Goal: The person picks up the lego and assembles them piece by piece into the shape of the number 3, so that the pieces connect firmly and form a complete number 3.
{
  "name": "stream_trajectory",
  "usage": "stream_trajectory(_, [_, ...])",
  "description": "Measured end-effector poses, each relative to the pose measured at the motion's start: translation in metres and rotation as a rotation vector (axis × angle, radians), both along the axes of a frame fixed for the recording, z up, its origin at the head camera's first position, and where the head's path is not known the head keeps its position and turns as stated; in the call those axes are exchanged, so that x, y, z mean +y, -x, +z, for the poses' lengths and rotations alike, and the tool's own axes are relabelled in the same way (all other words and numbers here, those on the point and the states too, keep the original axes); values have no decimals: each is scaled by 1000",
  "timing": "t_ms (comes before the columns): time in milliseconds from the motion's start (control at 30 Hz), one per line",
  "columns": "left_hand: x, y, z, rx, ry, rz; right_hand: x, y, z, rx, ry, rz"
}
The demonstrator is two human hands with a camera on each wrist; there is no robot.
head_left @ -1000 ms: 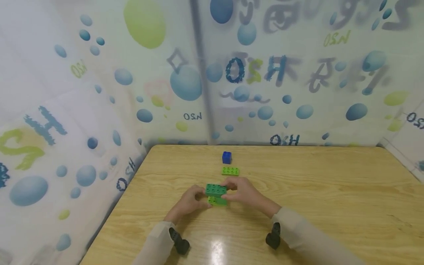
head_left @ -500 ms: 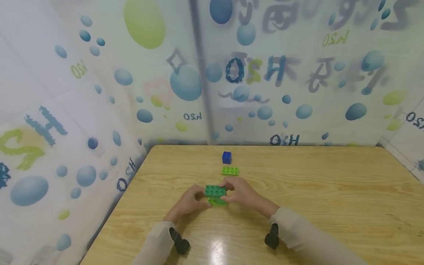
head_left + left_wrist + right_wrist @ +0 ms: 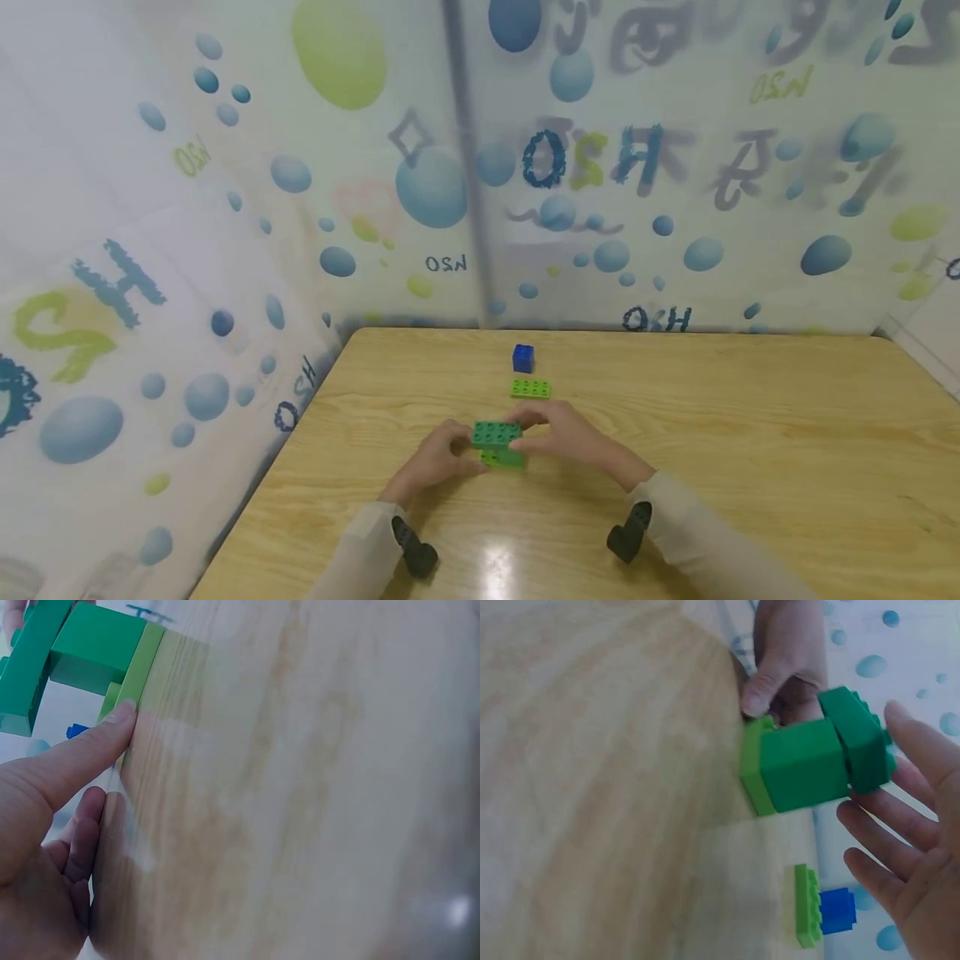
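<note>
A small stack stands on the table in front of me. Its base is a flat light green toy building brick, with a square green brick on it. Over that sits a longer green brick, slightly tilted, with a narrow gap beneath it in the right wrist view. My left hand holds the left end of the flat brick, thumb on its near edge. My right hand pinches the right end of the long brick between thumb and index finger; its other fingers extend beside the stack.
Beyond the stack, a second flat light green brick lies on the wooden table. Farther back stands a small blue brick. Printed curtain-like walls border the table's back and left. Black wrist cameras sit on both sleeves.
The head view has turned slightly left, so the scene sits a little farther right in it. Both hands keep nearly the same hold on the bricks.
</note>
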State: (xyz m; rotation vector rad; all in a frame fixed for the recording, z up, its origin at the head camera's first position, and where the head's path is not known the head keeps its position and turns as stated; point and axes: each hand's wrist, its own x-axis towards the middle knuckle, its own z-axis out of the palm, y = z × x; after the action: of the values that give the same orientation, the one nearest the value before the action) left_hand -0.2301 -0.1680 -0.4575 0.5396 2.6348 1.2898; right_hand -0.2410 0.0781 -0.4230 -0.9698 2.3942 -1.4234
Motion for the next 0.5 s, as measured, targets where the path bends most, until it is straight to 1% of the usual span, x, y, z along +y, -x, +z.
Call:
stream_trajectory(133, [0, 0, 1, 7, 16, -2, 8, 12, 10, 1, -4, -6])
stream_trajectory(200, [-1, 0, 1, 8, 19, -7, 11, 22, 14, 17, 2, -19])
stream_trajectory(267, [-1, 0, 1, -6, 20, -4, 14, 35, 15, 45, 8, -35])
stream_trajectory(333, [-1, 1, 1, -17, 19, 1, 16, 49, 14, 52, 5, -67])
stream_trajectory(400, [-1, 1, 1, -28, 18, 5, 17, 61, 13, 40, 1, -113])
stream_trajectory(500, [0, 0, 0, -26, 16, 8, 16, 77, 12, 24, -17, -186])
